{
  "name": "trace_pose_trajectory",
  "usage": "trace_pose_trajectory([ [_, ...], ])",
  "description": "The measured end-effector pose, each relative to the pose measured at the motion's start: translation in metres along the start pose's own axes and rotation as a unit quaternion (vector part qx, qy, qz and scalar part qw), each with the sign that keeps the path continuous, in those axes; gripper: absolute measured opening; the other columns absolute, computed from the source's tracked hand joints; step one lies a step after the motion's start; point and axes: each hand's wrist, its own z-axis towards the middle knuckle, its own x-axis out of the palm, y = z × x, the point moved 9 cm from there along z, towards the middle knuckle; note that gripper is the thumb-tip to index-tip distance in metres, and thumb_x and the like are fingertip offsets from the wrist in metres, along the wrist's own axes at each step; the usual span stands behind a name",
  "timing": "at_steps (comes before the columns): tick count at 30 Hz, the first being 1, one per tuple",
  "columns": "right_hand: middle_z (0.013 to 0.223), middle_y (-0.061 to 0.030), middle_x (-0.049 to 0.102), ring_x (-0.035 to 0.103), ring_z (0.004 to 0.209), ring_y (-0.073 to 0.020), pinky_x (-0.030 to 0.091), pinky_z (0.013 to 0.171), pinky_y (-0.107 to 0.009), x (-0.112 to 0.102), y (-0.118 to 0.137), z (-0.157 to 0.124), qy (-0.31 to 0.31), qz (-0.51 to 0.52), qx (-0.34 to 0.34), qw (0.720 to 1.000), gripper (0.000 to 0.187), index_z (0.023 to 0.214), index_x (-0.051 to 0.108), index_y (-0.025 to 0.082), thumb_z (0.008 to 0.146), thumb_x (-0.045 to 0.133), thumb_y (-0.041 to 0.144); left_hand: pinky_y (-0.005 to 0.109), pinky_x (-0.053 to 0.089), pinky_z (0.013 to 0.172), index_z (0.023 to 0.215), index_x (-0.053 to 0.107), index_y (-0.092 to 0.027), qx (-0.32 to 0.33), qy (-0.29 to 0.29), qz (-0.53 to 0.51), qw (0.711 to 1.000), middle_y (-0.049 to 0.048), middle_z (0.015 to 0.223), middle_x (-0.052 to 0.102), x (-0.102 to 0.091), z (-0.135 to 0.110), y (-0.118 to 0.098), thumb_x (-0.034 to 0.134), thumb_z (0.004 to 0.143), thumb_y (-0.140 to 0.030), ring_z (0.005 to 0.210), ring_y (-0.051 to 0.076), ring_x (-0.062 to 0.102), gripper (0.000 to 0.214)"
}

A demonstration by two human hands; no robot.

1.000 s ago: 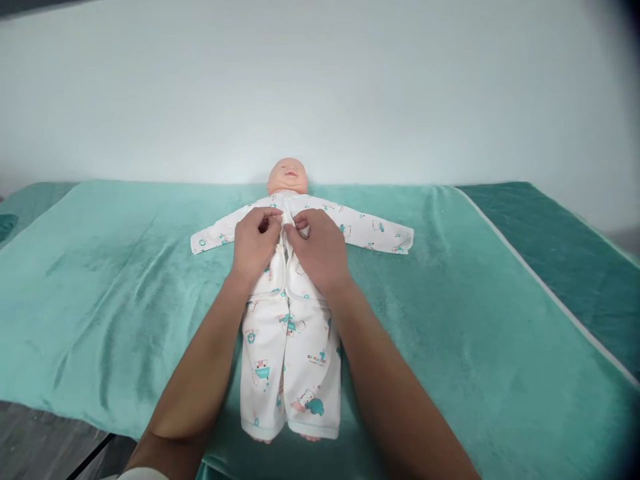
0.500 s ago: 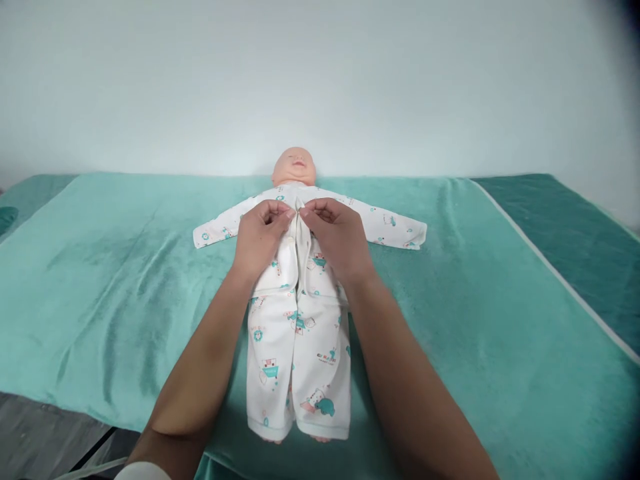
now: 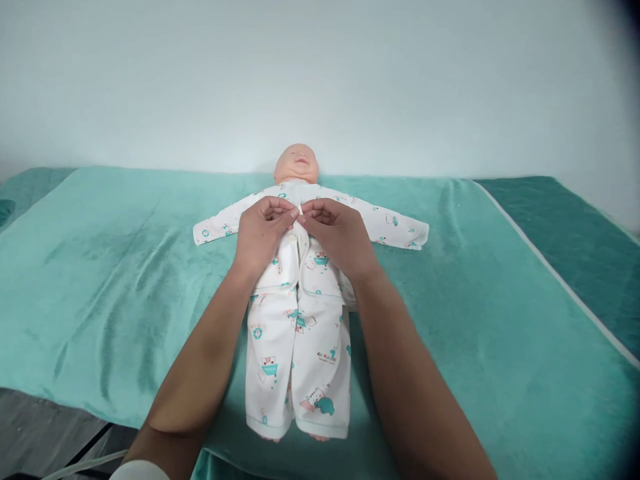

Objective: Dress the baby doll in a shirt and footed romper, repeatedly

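Note:
A baby doll [image 3: 296,164] lies on its back, its head toward the wall. It wears a white printed jacket [image 3: 324,272] with both sleeves stretched out sideways, and matching trousers [image 3: 299,367]. At the chest, my left hand [image 3: 264,233] pinches the left front edge of the jacket between thumb and fingers. Beside it, fingertips almost touching, my right hand [image 3: 337,233] pinches the right front edge. Below the hands the two front edges hang slightly apart. Whatever fastener lies between the fingertips is hidden by them.
A turquoise velvety cover [image 3: 475,320] spreads under the doll, with folds at the left. A darker green cloth [image 3: 575,240] with a pale edging lies at the right. A plain pale wall [image 3: 320,80] rises behind. Grey floor [image 3: 35,433] shows at the lower left.
Both hands stay at the chest, fingertips drawn slightly closer on the jacket edges. The lower part of the right front panel has shifted a little; the view has moved slightly.

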Motion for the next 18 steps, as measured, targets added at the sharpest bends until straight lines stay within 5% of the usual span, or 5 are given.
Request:
trace_pose_trajectory([
  [10, 0.07, 0.0032, 0.067, 0.06, 0.066, -0.0143, 0.046, 0.068, -0.03, 0.013, 0.019, -0.007, 0.009, -0.185, -0.034, 0.982, 0.023, 0.1, 0.07, 0.023, 0.081, 0.06, 0.015, 0.025, 0.047, 0.058, 0.094, 0.067, -0.019, -0.042, 0.014, 0.009, 0.999, -0.0003, 0.075, 0.07, 0.003, -0.001, 0.005, 0.077, 0.079, -0.031, 0.056, 0.009, 0.056, 0.022],
  [18, 0.085, 0.002, 0.064, 0.057, 0.071, -0.0147, 0.043, 0.069, -0.03, 0.017, 0.024, -0.015, 0.02, -0.254, -0.038, 0.966, 0.033, 0.113, 0.058, 0.022, 0.08, 0.066, 0.021, 0.025, 0.04, 0.054, 0.087, 0.066, -0.018, -0.068, 0.057, -0.001, 0.996, -0.0016, 0.07, 0.061, -0.001, 0.0, 0.004, 0.076, 0.078, -0.025, 0.054, 0.008, 0.048, 0.015],
])
